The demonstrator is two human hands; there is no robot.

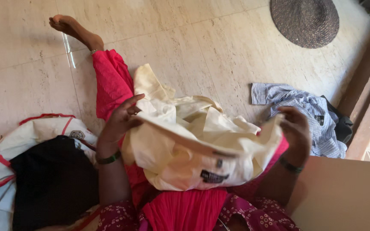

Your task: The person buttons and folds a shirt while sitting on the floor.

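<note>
I sit on a tiled floor in red clothing, one leg stretched out toward the far left. My left hand [120,121] grips the left edge of a cream shirt [185,145], fingers curled over the fabric. On the other side, my right hand [295,130] holds the same shirt's right edge. The cream shirt is stretched between both hands above my lap, its collar and a dark label facing me, the rest bunched loosely behind.
A blue checked shirt [307,109] lies crumpled on the floor to the right, over a dark garment [342,124]. A white bag with red trim [26,141] holding black cloth sits at left. A round woven mat [305,21] lies far right. A wooden door frame [367,102] runs along the right.
</note>
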